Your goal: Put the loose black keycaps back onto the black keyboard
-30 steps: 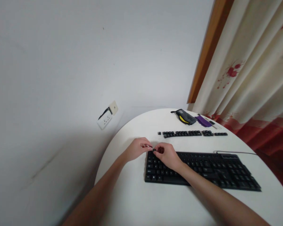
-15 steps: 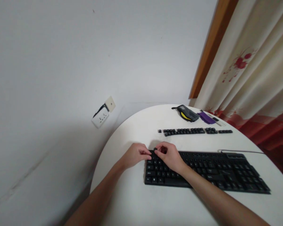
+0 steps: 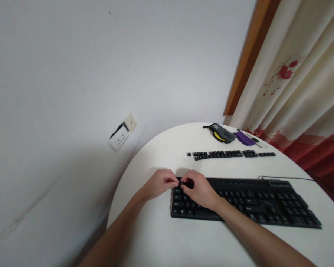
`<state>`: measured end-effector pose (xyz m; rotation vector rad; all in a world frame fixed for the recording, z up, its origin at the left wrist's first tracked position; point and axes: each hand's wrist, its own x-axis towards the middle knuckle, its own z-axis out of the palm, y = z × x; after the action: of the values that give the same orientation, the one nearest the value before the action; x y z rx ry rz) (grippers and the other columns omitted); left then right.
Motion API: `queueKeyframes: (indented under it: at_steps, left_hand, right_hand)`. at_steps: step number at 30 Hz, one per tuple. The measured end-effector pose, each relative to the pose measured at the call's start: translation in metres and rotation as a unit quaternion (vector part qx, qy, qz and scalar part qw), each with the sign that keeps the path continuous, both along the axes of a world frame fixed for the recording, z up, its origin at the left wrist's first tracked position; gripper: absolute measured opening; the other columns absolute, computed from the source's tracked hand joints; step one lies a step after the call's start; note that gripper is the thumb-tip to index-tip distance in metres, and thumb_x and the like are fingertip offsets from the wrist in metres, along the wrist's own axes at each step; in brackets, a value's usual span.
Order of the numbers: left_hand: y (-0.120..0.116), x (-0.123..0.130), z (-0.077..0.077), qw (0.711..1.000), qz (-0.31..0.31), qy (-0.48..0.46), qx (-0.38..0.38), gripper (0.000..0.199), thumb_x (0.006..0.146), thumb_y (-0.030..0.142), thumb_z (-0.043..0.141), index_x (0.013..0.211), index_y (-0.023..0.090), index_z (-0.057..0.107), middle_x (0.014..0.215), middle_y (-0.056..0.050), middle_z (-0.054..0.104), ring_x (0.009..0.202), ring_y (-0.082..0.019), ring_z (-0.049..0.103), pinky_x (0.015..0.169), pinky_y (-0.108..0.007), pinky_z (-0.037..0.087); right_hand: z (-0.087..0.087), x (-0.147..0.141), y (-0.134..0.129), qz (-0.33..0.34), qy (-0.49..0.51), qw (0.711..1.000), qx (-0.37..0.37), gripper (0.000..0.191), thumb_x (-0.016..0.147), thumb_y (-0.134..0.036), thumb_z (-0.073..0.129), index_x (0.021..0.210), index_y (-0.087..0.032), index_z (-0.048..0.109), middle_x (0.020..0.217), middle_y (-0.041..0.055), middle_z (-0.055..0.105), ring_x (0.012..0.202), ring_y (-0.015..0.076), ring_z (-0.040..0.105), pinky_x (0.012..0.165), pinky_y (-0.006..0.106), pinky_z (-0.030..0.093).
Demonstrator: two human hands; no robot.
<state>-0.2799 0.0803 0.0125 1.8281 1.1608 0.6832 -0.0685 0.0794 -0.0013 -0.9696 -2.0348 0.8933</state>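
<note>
A black keyboard (image 3: 256, 205) lies on the white round table (image 3: 150, 237). My right hand (image 3: 199, 189) is over its upper left part, thumb and forefinger pinched around a small black keycap (image 3: 182, 182) close to the top row. Beside it, my left hand (image 3: 163, 181) rests at the keyboard's upper left corner with its fingertips pressed together. Whatever those left fingertips hold is too small to make out. Behind the keyboard, several loose black keycaps (image 3: 222, 154) stand in rows, with a single keycap (image 3: 189, 154) at their left end.
Toward the back of the table lie a grey and yellow pouch (image 3: 222, 134), a purple cloth (image 3: 244, 138) and a thin tool with a black part (image 3: 255, 140). A cable (image 3: 286, 178) runs off to the right. The wall has a socket (image 3: 119, 139); a curtain (image 3: 300, 96) hangs at right.
My right hand has lowered the keycap from the keyboard's back edge down toward its top row. My left hand has stayed almost still at the corner.
</note>
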Motion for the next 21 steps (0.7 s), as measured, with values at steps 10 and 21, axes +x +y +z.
queueKeyframes:
  at_steps: [10, 21]
  left_hand:
    - [0.0008, -0.0013, -0.0037, 0.999, 0.004, -0.031, -0.033, 0.012, 0.079, 0.023, 0.07, 0.082, 0.013, 0.076, 0.085, -0.007, 0.067, 0.076, -0.015, 0.063, 0.071, -0.025, 0.048]
    - [0.0008, 0.0019, -0.0033, 0.997, 0.022, -0.041, -0.055, 0.014, 0.076, 0.025, 0.07, 0.08, 0.011, 0.074, 0.083, -0.007, 0.067, 0.076, -0.016, 0.064, 0.072, -0.026, 0.049]
  right_hand:
    - [0.0027, 0.0, -0.0006, 0.026, -0.043, 0.998, 0.029, 0.013, 0.078, -0.008, 0.066, 0.083, -0.02, 0.064, 0.086, 0.0021, 0.063, 0.09, 0.0191, 0.056, 0.082, 0.031, 0.043]
    - [0.0027, 0.0004, -0.0001, 0.02, -0.049, 0.998, 0.027, 0.007, 0.084, -0.013, 0.063, 0.082, -0.02, 0.063, 0.086, 0.0026, 0.062, 0.09, 0.0189, 0.056, 0.083, 0.032, 0.043]
